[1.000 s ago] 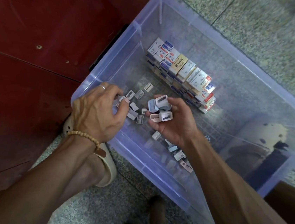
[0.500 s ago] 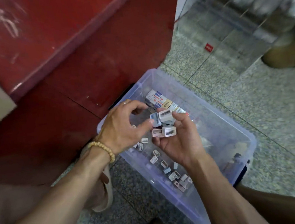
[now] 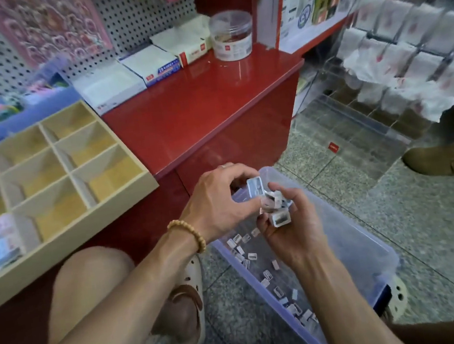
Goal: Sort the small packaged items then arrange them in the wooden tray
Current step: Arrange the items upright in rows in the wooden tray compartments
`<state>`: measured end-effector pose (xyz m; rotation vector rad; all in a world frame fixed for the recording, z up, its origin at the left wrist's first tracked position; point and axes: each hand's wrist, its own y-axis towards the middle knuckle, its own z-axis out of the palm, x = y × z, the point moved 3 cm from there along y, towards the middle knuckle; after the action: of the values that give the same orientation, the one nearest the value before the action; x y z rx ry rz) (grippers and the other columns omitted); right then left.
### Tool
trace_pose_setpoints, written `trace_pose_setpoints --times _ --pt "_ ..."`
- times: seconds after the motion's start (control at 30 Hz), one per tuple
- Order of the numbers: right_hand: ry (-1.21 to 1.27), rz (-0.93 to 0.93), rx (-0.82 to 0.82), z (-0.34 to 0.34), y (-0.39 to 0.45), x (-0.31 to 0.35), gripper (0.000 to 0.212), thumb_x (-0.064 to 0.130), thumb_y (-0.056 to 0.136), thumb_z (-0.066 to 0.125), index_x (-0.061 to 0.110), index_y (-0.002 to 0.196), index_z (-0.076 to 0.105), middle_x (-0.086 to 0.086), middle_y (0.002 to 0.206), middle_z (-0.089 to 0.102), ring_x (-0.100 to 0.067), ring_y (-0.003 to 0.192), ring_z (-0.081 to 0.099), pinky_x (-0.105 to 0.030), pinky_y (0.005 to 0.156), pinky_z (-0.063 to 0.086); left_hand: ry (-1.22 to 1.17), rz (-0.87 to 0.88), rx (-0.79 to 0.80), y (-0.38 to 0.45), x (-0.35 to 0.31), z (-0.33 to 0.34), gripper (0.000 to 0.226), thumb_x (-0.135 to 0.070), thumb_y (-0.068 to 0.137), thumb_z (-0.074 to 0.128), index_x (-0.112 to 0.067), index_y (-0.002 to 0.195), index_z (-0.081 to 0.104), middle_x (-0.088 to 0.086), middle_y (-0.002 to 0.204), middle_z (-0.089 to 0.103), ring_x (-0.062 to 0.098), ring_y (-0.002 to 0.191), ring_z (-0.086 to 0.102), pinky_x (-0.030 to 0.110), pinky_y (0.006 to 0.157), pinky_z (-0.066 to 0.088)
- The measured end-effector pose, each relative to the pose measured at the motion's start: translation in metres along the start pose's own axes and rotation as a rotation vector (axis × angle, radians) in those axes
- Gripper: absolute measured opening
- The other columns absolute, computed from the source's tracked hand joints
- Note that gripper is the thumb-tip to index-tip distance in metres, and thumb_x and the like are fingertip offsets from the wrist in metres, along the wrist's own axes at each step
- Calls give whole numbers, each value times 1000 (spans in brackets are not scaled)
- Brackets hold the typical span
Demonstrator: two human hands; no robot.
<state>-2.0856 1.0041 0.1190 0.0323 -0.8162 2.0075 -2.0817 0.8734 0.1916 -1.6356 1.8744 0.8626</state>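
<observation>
Both hands clutch small packaged items (image 3: 276,208): left hand (image 3: 221,203) pinching, right hand (image 3: 294,229) cupping; wooden tray (image 3: 59,174) lies up-left, nearer the left hand.

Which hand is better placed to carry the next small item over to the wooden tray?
Probably the left hand: it pinches a single small item and is on the wooden tray's side. The right hand cradles several items and lies farther from the tray.
</observation>
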Motion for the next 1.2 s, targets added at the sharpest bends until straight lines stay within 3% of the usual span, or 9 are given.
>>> trace_pose_setpoints --times 0.1,0.23,0.33,0.43,0.63,0.7,0.8,1.1,1.2 --pt "-6 19 -14 16 -9 -8 7 12 92 58 6 94 61 -10 79 62 -15 58 61 -19 45 49 26 18 -59 -11 -4 -23 31 -29 74 81 -23 102 70 -10 98 68 3 94 61 22 87 46" --pt "-67 -11 27 41 -16 -21 14 13 97 57 12 111 57 -9 83 64 -14 64 66 -17 46 49 57 -17 -137 -33 3 -58 32 -30 73 82 -24 102 70 -12 99 67 1 93 59 14 84 42" --pt "-170 -23 85 65 -20 -36 14 18 91 62 17 105 58 -9 87 65 -12 63 66 -16 43 46 86 -74 -204 -53 17 -88 33 -38 69 79 -29 100 70 -12 96 68 3 89 60 22 81 46" --pt "-250 -2 183 92 -24 -58 26 31 79 62 18 101 57 -8 82 64 -10 58 62 -15 38 41 112 -140 -284 -77 31 -120 31 -28 69 85 -26 98 72 -10 95 68 1 79 60 13 73 45" --pt "-380 87 293 132 -27 -110 27 38 83 57 17 99 53 -4 80 57 -8 55 57 -15 33 32 151 -317 -401 -137 71 -178 32 -27 68 85 -25 98 72 -14 88 65 0 76 61 8 71 42" --pt "-419 100 304 141 -26 -125 27 39 84 58 18 99 53 -4 78 59 -8 56 57 -16 33 33 164 -377 -437 -156 85 -193 36 -34 66 83 -26 98 71 -12 92 64 3 76 61 19 79 49" --pt "-482 124 309 151 -25 -142 22 37 93 54 17 102 53 -5 73 63 -9 55 57 -16 33 33 235 -462 -484 -176 106 -213 35 -26 69 85 -22 101 72 -5 95 63 12 75 62 33 82 52" --pt "-610 103 296 158 -19 -155 38 39 79 62 14 107 56 -6 77 64 -12 59 56 -18 37 34 498 -557 -378 -172 142 -235 45 -35 77 78 -24 120 68 -5 100 50 15 83 53 38 84 50" --pt "-645 85 278 154 -17 -154 36 39 78 62 14 104 57 -6 78 62 -12 60 56 -18 38 33 556 -561 -314 -164 145 -235 47 -42 80 74 -27 124 65 -5 102 47 17 95 56 38 84 50"
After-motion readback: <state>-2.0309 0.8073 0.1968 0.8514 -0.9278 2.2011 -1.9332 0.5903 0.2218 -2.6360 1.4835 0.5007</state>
